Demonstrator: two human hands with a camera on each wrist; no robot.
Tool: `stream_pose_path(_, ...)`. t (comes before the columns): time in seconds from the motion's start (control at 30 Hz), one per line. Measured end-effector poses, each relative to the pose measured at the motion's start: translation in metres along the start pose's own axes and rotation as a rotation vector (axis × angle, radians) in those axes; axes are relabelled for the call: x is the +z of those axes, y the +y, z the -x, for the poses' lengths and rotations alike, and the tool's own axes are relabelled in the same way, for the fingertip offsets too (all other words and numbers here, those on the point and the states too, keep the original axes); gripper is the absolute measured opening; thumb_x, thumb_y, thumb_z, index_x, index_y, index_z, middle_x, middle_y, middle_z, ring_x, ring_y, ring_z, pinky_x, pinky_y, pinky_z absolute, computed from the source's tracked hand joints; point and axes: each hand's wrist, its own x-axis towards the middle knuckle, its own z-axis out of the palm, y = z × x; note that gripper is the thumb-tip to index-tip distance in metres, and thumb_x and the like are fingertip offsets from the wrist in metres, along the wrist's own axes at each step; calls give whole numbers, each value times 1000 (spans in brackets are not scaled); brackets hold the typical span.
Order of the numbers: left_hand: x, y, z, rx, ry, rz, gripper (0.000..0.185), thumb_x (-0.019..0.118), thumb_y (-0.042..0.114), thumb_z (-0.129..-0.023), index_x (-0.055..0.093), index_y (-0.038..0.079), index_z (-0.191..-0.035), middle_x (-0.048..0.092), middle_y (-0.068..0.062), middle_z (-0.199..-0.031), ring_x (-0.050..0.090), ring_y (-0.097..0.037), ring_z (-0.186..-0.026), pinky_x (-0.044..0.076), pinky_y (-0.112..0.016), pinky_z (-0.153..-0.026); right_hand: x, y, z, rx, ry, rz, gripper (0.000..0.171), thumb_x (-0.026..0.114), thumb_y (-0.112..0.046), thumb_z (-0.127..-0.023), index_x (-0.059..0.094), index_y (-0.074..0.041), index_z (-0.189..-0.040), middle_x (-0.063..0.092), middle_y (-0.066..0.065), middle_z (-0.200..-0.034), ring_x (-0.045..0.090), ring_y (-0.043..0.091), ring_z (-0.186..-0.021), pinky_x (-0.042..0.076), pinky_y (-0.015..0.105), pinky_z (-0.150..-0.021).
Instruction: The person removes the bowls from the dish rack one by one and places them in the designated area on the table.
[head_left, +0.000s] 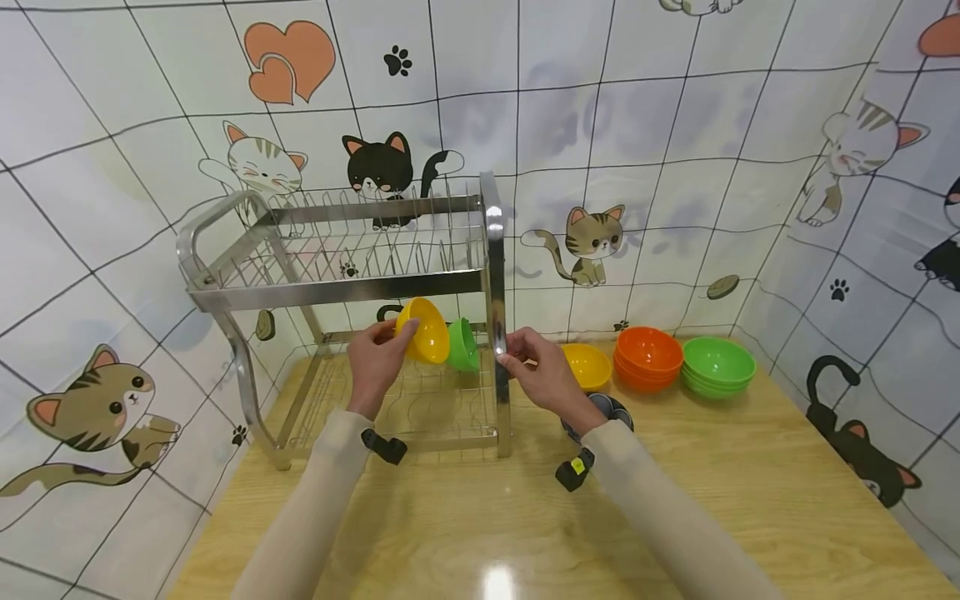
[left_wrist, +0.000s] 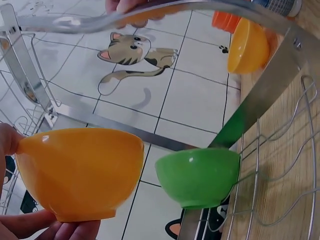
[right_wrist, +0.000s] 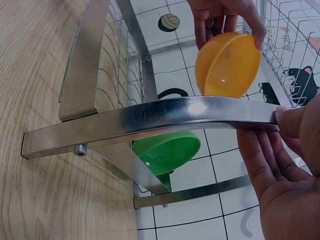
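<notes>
My left hand (head_left: 377, 364) pinches a yellow bowl (head_left: 427, 332) by its rim and base, tilted on its side between the two tiers of a metal dish rack (head_left: 337, 289). Just right of that bowl, a green bowl (head_left: 463, 346) stands on edge in the lower tier; the left wrist view shows this green bowl (left_wrist: 197, 177) against the wires, apart from the yellow bowl (left_wrist: 82, 172). With thumb and fingers, my right hand (head_left: 546, 371) grips the rack's right front post (right_wrist: 200, 112).
Right of the rack stand another yellow bowl (head_left: 587, 367), stacked orange bowls (head_left: 648, 358) and stacked green bowls (head_left: 717, 367). A dark patterned object (head_left: 611, 408), partly hidden by the right wrist, lies in front of them. A tiled, cat-printed wall closes off the back.
</notes>
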Motion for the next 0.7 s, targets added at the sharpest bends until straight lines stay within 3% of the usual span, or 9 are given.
stream_pose_path(0.2, -4, 6, 14, -35, -15, 59, 71, 74, 65, -83, 72, 8, -126, 70, -11, -111, 65, -20, -91, 56, -18, -71, -2, -1, -1, 9, 5, 13, 20, 67, -19, -101, 63, -12, -119, 70, 8, -104, 68, 20, -88, 58, 23, -76)
stream_pose_path(0.43, -8, 3, 27, -96, -51, 162, 63, 76, 62, -84, 76, 10, -119, 72, -10, -110, 72, -12, -81, 61, -23, -77, -2, 1, 0, 6, -3, 19, 22, 67, -19, -101, 64, -12, -121, 71, 8, -105, 69, 20, -89, 59, 25, -77)
stream_pose_path(0.7, -13, 2, 43, -98, -101, 203, 61, 71, 61, -89, 76, 7, -117, 75, -11, -110, 74, -13, -81, 63, -28, -80, -3, 0, 2, 24, -3, 40, 25, 68, -22, -100, 65, -13, -123, 71, 7, -106, 71, 19, -89, 63, 34, -81)
